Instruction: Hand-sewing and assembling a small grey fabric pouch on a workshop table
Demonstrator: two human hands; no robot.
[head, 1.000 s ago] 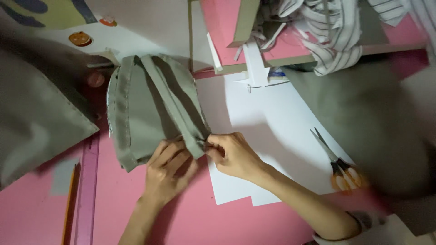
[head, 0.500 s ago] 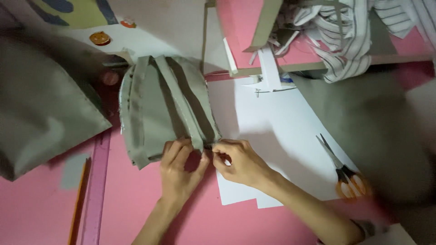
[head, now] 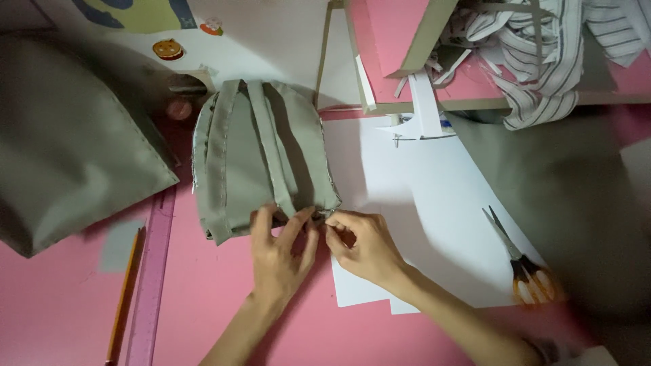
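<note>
- Grey-green folded fabric piece point(head: 261, 159), centre-left of frame, on pink surface point(head: 203, 298).
- Left hand point(head: 279, 254): fingers spread, pressing its lower edge.
- Right hand point(head: 359, 247): pinching the lower right corner.
- White paper sheet point(head: 427, 203), right of centre.
- Scissors point(head: 519, 261), lower right.
- Pink ruler point(head: 150, 285) and pencil point(head: 123, 298), lower left.

We see a pink table surface point(head: 224, 318) under everything. Far left, a large loose piece of grey-green fabric point(head: 68, 149). Near left, a pink ruler point(head: 150, 285) lies lengthwise, with an orange pencil point(head: 124, 298) just beside it on the left. White paper sheets point(head: 427, 203) spread across the middle right, and scissors point(head: 519, 261) with orange handles rest on their right edge. Far right, striped white cloth point(head: 542, 54) is heaped on a pink board point(head: 393, 34). Far left, two small round stickers point(head: 168, 49) sit on a white sheet. More dark grey fabric point(head: 583, 190) covers the right side.
</note>
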